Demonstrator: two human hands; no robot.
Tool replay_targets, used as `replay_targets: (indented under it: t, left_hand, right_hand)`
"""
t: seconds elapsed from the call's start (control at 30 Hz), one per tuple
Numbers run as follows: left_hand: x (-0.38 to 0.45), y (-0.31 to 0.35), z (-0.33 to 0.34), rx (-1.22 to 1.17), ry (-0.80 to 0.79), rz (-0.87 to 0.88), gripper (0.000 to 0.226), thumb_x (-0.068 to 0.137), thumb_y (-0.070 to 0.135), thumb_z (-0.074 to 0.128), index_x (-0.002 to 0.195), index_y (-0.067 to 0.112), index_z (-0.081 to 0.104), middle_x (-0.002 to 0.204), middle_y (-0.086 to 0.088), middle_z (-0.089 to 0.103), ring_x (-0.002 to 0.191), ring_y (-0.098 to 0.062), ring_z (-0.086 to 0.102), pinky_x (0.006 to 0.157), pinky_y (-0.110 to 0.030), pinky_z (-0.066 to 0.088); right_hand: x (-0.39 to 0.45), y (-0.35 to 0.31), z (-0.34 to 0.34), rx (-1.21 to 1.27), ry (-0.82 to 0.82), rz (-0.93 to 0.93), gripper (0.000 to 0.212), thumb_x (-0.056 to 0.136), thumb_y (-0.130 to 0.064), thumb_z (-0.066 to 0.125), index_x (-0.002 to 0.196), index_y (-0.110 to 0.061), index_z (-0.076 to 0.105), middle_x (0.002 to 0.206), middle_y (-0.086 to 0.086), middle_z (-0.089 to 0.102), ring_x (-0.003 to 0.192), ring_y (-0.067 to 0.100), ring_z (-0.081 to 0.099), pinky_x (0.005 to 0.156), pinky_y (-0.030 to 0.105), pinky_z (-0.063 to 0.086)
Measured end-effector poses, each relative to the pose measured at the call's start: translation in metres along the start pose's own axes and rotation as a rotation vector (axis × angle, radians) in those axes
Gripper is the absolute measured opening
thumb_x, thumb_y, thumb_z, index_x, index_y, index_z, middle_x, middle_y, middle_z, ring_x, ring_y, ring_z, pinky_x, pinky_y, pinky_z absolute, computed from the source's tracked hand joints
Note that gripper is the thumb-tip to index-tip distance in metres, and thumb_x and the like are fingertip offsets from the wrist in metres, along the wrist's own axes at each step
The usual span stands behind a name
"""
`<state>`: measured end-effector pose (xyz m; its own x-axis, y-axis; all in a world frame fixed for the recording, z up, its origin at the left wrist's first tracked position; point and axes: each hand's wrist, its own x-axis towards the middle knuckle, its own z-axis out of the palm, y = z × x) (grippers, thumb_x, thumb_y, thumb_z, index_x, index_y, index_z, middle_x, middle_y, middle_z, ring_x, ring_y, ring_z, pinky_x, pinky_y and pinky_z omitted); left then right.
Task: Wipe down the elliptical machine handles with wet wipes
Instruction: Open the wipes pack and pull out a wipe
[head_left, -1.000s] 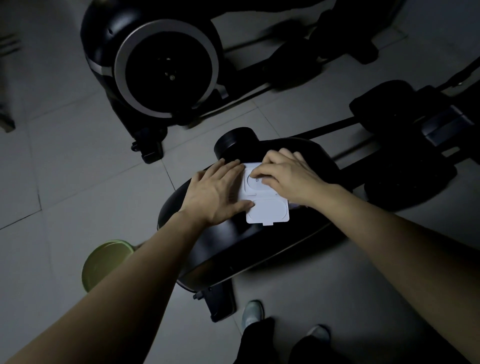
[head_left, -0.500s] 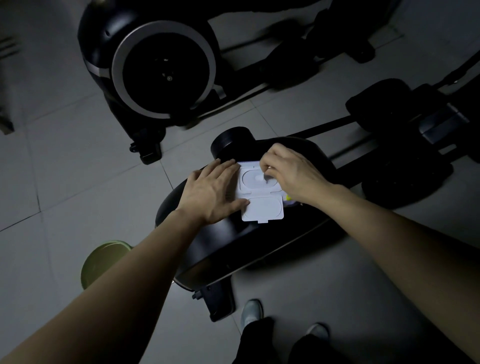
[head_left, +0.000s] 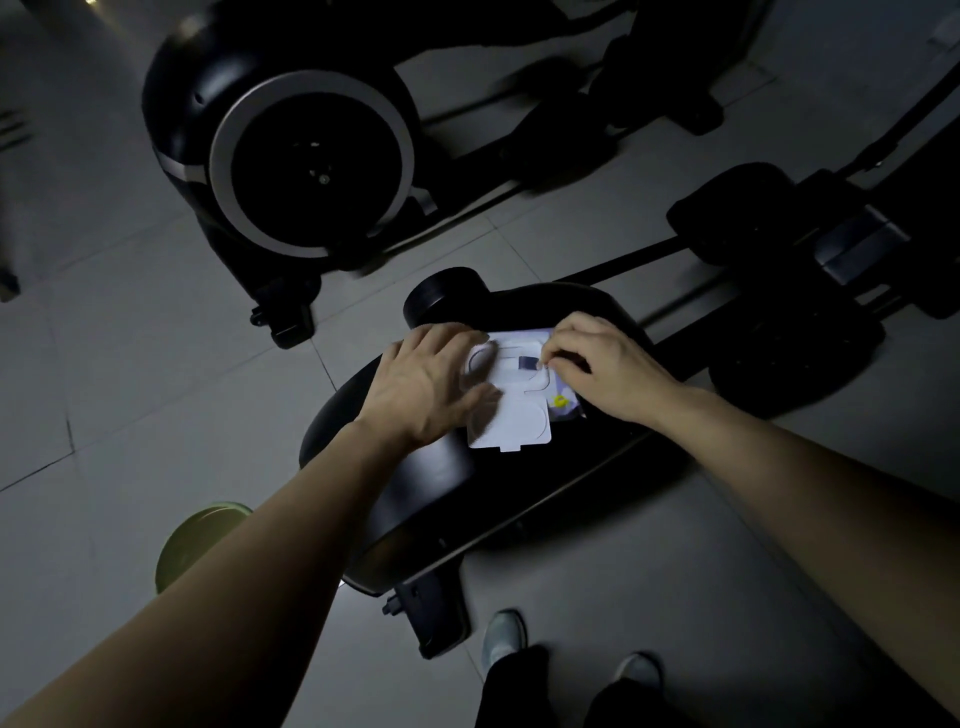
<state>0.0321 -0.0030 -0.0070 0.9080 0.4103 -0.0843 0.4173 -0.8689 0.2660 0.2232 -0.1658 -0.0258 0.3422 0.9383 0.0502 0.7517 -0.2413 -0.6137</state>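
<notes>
Right hand: grip pinches at the dispensing opening of the wet wipes pack, a wipe presumably between the fingertips. The pack, lid flipped open, lies just leftward beneath the flat, spread left hand, on the black machine housing. Around: dim tiled floor.

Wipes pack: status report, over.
Left hand flat on the wipes pack, steadying it on the black housing. Right hand pinching at the opening, lid flipped open. No wipe out yet. Nothing in the way.
</notes>
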Motion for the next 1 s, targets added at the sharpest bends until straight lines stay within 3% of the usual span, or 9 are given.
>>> replay_targets:
  t: [0.1, 0.23, 0.73, 0.9, 1.0]
  left_hand:
    - [0.007, 0.003, 0.003, 0.013, 0.058, -0.005, 0.038, 0.092, 0.055, 0.048, 0.122, 0.033, 0.056, 0.124, 0.004, 0.053, 0.112, -0.026, 0.048, 0.090, -0.041, 0.038]
    - [0.014, 0.004, 0.012, 0.036, 0.115, 0.013, 0.023, 0.095, 0.044, 0.052, 0.111, 0.034, 0.064, 0.113, 0.006, 0.057, 0.101, -0.027, 0.050, 0.081, -0.035, 0.034]
    - [0.029, 0.008, 0.014, 0.151, 0.150, 0.038, 0.017, 0.082, 0.048, 0.067, 0.098, 0.040, 0.070, 0.101, 0.014, 0.063, 0.094, -0.020, 0.055, 0.079, -0.035, 0.035]
    - [0.032, 0.013, 0.018, 0.204, 0.154, 0.105, 0.011, 0.085, 0.038, 0.064, 0.090, 0.029, 0.069, 0.090, 0.008, 0.064, 0.086, -0.021, 0.058, 0.072, -0.035, 0.036]
    - [0.032, 0.013, 0.022, 0.256, 0.152, 0.116, 0.020, 0.090, 0.036, 0.055, 0.090, 0.020, 0.067, 0.088, 0.000, 0.063, 0.083, -0.026, 0.058, 0.070, -0.036, 0.039]
  right_hand:
    - [-0.001, -0.002, 0.001, 0.056, 0.017, 0.049, 0.008, 0.090, -0.020, 0.065, 0.089, -0.015, 0.071, 0.094, -0.008, 0.054, 0.091, 0.011, 0.055, 0.085, 0.026, 0.046]
    - [0.003, 0.000, 0.004, 0.102, 0.020, 0.088, 0.006, 0.087, -0.023, 0.070, 0.085, -0.018, 0.071, 0.094, -0.009, 0.055, 0.092, 0.012, 0.056, 0.086, 0.027, 0.048]
    - [0.005, 0.009, 0.014, 0.111, 0.089, 0.077, 0.002, 0.084, -0.021, 0.073, 0.085, -0.019, 0.072, 0.091, -0.004, 0.053, 0.092, 0.017, 0.054, 0.084, 0.037, 0.051]
    - [0.004, 0.011, 0.017, 0.116, 0.100, 0.073, 0.003, 0.084, -0.021, 0.073, 0.085, -0.019, 0.072, 0.092, -0.005, 0.051, 0.093, 0.017, 0.054, 0.085, 0.038, 0.052]
    - [0.003, 0.011, 0.016, 0.114, 0.095, 0.068, 0.003, 0.084, -0.023, 0.072, 0.085, -0.021, 0.071, 0.093, -0.007, 0.052, 0.094, 0.015, 0.053, 0.086, 0.036, 0.051]
